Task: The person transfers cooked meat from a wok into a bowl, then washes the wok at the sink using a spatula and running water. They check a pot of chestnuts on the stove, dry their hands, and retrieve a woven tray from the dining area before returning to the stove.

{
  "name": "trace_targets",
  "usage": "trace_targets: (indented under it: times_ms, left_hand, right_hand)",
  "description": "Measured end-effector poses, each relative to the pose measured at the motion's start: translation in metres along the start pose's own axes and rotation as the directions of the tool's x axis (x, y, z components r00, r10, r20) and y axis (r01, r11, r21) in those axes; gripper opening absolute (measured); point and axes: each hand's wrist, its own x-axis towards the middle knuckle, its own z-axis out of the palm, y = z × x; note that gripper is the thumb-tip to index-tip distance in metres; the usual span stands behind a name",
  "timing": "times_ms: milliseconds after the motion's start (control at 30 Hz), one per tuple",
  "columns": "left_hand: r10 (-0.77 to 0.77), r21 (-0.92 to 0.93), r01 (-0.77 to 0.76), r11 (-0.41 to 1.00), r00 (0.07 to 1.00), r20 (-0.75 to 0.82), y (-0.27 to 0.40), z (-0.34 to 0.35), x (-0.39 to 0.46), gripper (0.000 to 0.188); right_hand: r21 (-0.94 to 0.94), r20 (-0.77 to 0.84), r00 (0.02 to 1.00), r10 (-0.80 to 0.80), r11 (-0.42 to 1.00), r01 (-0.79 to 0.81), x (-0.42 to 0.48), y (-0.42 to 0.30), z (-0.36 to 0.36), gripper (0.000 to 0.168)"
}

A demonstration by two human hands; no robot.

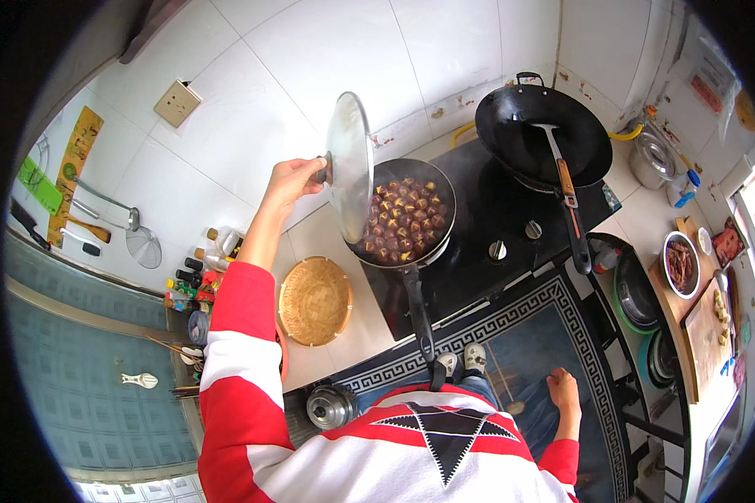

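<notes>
My left hand grips the black knob of a glass pan lid, which is tilted up nearly on edge at the left rim of a black frying pan. Scored chestnuts, many split and showing yellow, fill the pan on the left part of the stove. The pan's long black handle points towards me. My right hand hangs low over the floor mat at my right side, its fingers curled; I see nothing in it. A woven bamboo basket lies on the counter left of the pan.
A black wok with a wood-handled spatula in it stands on the stove's right part. Condiment bottles line the counter's left end. A kettle is below. At right are a bowl of meat and a cutting board.
</notes>
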Motion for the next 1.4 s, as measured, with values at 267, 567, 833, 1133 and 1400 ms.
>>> trace_targets:
  times_ms: [267, 567, 833, 1133, 1400]
  left_hand:
    - [0.034, 0.261, -0.029, 0.965, 0.999, -0.014, 0.003, 0.018, 0.01, 0.032]
    - [0.045, 0.308, -0.03, 0.951, 0.998, -0.042, 0.01, 0.01, 0.024, 0.031]
    - [0.073, 0.297, -0.044, 0.954, 0.993, -0.089, 0.019, -0.007, 0.028, 0.029]
    - [0.072, 0.369, -0.04, 0.929, 0.995, -0.072, 0.011, 0.014, 0.025, 0.03]
    - [0.094, 0.667, -0.06, 0.743, 0.995, -0.015, -0.001, 0.06, 0.022, 0.038]
  right_hand:
    - [0.011, -0.022, 0.999, 0.05, 0.999, -0.05, -0.018, 0.037, 0.021, 0.022]
    - [0.063, 0.052, 0.994, 0.097, 0.993, -0.1, -0.02, 0.038, 0.014, 0.022]
    - [0.061, 0.014, 0.997, 0.081, 0.995, -0.081, -0.011, 0.034, 0.009, 0.02]
    - [0.055, 0.029, 0.998, 0.047, 0.997, -0.048, 0.001, 0.042, 0.015, 0.02]
    - [0.042, 0.043, 0.996, 0.077, 0.996, -0.079, -0.001, 0.044, 0.019, 0.021]
